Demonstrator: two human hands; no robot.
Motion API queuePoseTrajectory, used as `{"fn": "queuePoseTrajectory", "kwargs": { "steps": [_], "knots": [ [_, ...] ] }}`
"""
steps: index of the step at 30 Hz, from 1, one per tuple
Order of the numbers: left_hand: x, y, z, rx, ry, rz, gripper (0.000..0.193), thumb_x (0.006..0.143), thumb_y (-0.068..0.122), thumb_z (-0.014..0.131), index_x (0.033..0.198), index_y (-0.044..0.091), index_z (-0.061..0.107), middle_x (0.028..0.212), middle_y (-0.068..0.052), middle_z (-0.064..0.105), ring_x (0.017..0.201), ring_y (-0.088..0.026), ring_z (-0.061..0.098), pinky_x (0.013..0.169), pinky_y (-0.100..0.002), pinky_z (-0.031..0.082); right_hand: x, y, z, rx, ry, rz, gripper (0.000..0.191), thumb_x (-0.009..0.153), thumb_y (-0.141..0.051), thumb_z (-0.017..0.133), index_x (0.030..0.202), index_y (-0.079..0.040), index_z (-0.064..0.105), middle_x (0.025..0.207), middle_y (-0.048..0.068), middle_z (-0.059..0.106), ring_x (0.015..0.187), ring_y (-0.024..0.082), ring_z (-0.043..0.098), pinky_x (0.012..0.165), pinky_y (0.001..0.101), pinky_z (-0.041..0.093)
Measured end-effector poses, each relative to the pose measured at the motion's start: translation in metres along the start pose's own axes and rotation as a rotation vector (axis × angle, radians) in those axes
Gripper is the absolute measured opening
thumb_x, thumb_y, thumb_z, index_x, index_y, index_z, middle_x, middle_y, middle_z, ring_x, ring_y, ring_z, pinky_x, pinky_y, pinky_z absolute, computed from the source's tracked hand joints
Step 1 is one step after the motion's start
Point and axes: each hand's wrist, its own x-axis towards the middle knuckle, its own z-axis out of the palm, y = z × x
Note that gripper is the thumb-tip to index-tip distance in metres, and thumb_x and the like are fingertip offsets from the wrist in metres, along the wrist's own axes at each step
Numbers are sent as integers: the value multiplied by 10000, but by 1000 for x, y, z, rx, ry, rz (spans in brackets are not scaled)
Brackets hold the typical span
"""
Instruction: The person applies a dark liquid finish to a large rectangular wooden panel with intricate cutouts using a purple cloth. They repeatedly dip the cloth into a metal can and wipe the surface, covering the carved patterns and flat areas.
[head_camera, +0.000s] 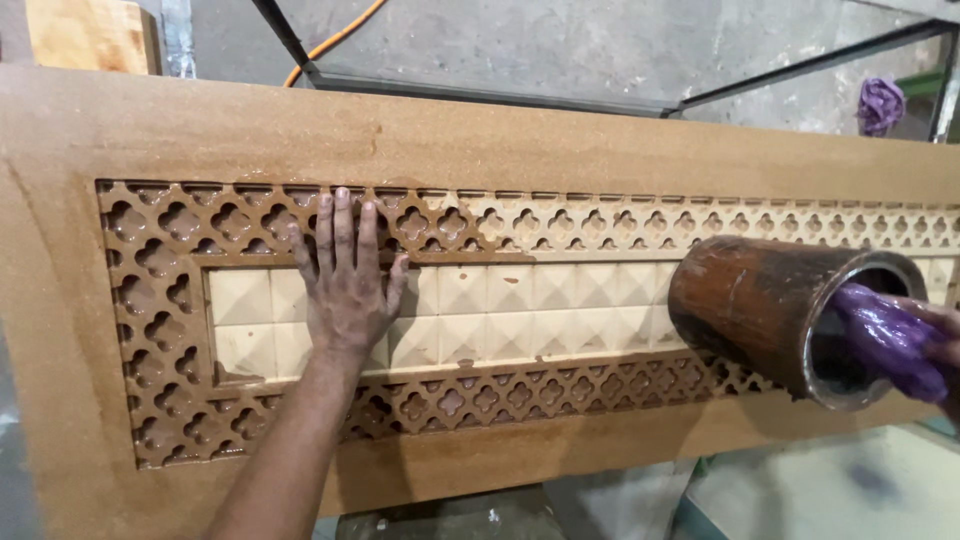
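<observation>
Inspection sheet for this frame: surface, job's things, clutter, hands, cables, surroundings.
Surface: carved wooden panel, lattice border, pyramid-tile centre, partly wet brown.
Job's things: brown-stained can tipped over the panel; purple cloth at its mouth.
Clutter: second purple rag behind.
Hands: left hand flat on the panel, fingers spread; right hand at the frame edge on the cloth, grip unclear.
Cables: orange cable on the floor.
Surroundings: grey concrete floor, dark metal frame.

A grey concrete floor (560, 45) lies behind the work, crossed by a black metal frame (480, 92) and an orange cable (335, 40). A plywood sheet (90, 33) stands upper left (a purple rag (880, 105) hangs far right).
</observation>
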Motion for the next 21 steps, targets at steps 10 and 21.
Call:
{"fn": "queuePoseTrajectory", "kwargs": {
  "steps": [10,21],
  "knots": [
    [3,1,-4,18,71,-16,713,1083,532,345,1641,117,187,1715,-177,130,1608,-307,120,1302,-584,15,-20,-89,130,539,-374,-248,513,923,-260,781,1309,32,612,1278,292,654,912,390,717,741,436,642],
    [2,-4,0,-41,42,-26,712,1073,548,332,1626,111,228,1694,-180,178,1582,-317,151,1283,-591,27,7,-171,402,-905,-23,-1023,247,906,-249,722,1127,-148,762,1008,124,656,856,225,624,691,369,585]
  ]
}}
